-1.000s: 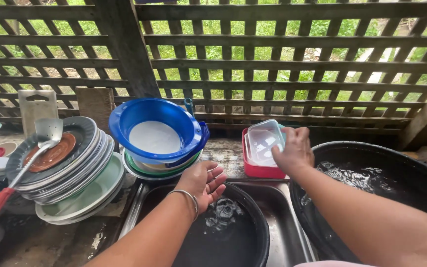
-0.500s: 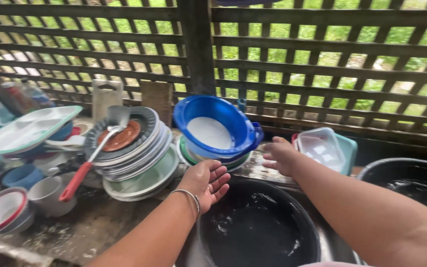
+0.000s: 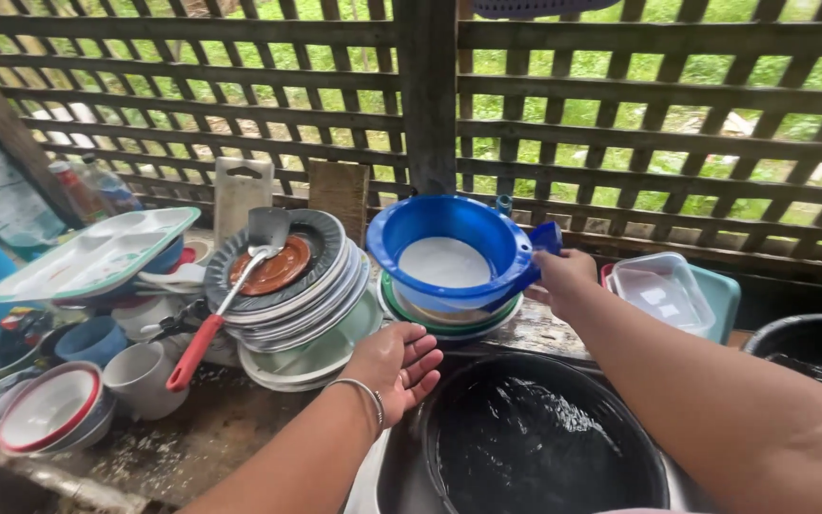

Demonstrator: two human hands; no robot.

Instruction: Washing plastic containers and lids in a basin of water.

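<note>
Fingers of my right hand [image 3: 563,276] grip the handle of the blue dipper [image 3: 449,249], which sits tilted on stacked bowls just behind the black basin [image 3: 544,447]; my left hand [image 3: 401,360] hovers open, palm up, left of that basin

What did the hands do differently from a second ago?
The right hand let go of the clear plastic container, left it on the counter, and moved left to take hold of the blue bowl by its handle. The left hand stayed open, palm up, beside the black basin.
</note>
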